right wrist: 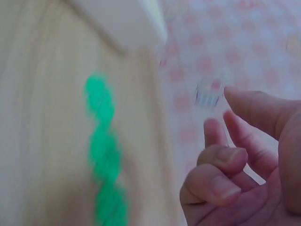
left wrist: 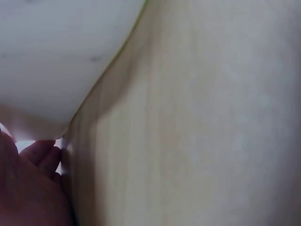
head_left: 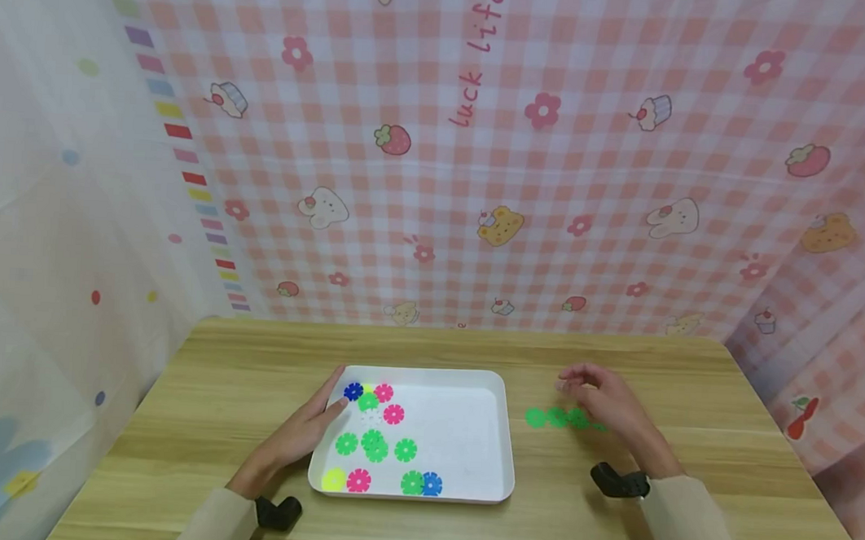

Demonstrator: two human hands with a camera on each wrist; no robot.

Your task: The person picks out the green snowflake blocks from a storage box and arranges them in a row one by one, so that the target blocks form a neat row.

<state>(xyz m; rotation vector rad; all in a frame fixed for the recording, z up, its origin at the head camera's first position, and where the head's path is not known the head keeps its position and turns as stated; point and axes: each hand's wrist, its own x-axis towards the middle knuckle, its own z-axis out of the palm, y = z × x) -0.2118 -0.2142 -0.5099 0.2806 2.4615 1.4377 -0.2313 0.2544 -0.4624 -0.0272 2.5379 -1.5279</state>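
A white tray (head_left: pixel 460 439) holds several toothed plastic discs in green, pink, yellow, blue and white, such as a green disc (head_left: pixel 405 450) and a dark blue disc (head_left: pixel 353 391). My left hand (head_left: pixel 309 423) grips the tray's left side, thumb over the rim; in the left wrist view its fingers (left wrist: pixel 44 155) touch the tray's outer wall. To the right of the tray lies a row of green discs (head_left: pixel 557 418) on the table. Above that row hovers my right hand (head_left: pixel 602 400), fingers loosely bent, thumb apart from them, holding nothing. The right wrist view shows the green row (right wrist: pixel 106 153) blurred.
Under everything is a wood-grain table (head_left: pixel 426 535). A pink checked cloth (head_left: pixel 466 182) hangs behind its back edge, and a pale dotted cloth (head_left: pixel 60 226) hangs at the left. Black wrist mounts (head_left: pixel 278 512) sit on both forearms.
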